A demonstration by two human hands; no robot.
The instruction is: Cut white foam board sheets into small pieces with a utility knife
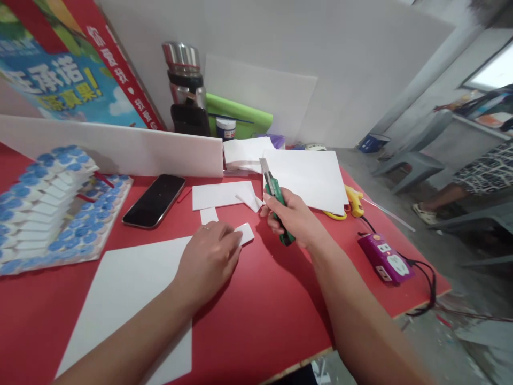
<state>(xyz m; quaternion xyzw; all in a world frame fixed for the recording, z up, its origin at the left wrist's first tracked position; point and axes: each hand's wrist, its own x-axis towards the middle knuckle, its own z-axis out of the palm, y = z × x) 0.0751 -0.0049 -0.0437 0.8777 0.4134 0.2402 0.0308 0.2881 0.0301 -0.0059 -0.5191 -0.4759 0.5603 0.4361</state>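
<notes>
A green utility knife (276,195) is gripped in my right hand (295,218), its blade pointing up and away over the table. My left hand (211,255) is closed over a small white strip of board (245,234), one end of which sticks out past the fingers. Beyond the left hand lie a wider white strip (216,194), a short white piece (209,215) and a thin folded white scrap (250,199). A large white sheet (132,289) extends partly beneath my left forearm.
On the red table (256,321) are a black phone (155,200), a blue-and-white stepped model (52,214), stacked white sheets (306,179), a yellow glue gun (354,201) and a purple power strip (385,258). A steel flask (184,75) stands behind. A person's leg (451,195) shows at right.
</notes>
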